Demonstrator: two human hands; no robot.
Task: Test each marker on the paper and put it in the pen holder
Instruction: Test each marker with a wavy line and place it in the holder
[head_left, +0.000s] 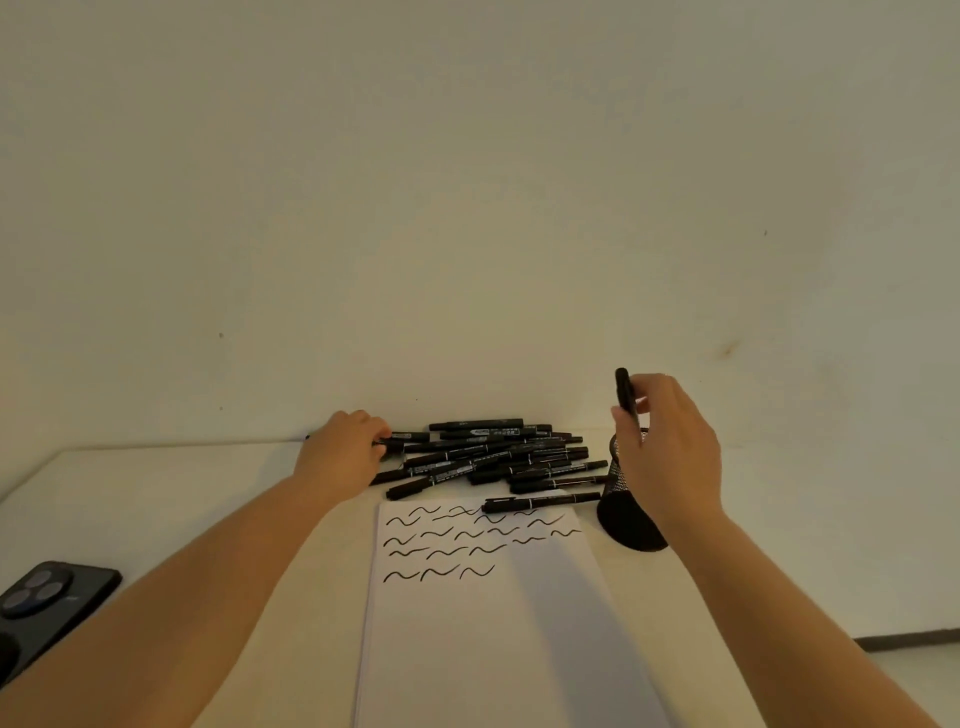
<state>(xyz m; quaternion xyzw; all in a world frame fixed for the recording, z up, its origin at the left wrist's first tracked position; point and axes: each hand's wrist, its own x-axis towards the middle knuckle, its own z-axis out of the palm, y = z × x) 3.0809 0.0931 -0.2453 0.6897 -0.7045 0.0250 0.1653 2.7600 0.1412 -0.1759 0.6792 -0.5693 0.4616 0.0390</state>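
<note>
Above the black mesh cylindrical pen holder (626, 519), in the head view, I see my right hand (670, 452) holding one black capped marker (625, 392) nearly upright, pinched between thumb and fingers, its lower end pointing down toward the holder's mouth. The holder stands on the pale tabletop (156, 499), just beside the right edge of the white sheet of paper (493, 649). On the upper part of this paper there are several rows of short black wavy test strokes (467, 540). Behind the paper, close to the plain light wall (467, 208), lies a loose pile of black markers (493, 457), and one single black marker (543, 502) rests across the top edge of the sheet. My left hand (345, 449) rests at the left end of the pile, fingers curled on a marker there; I cannot tell if it really grips it. At the far left lies a dark smartphone (52, 608), camera side up.
</note>
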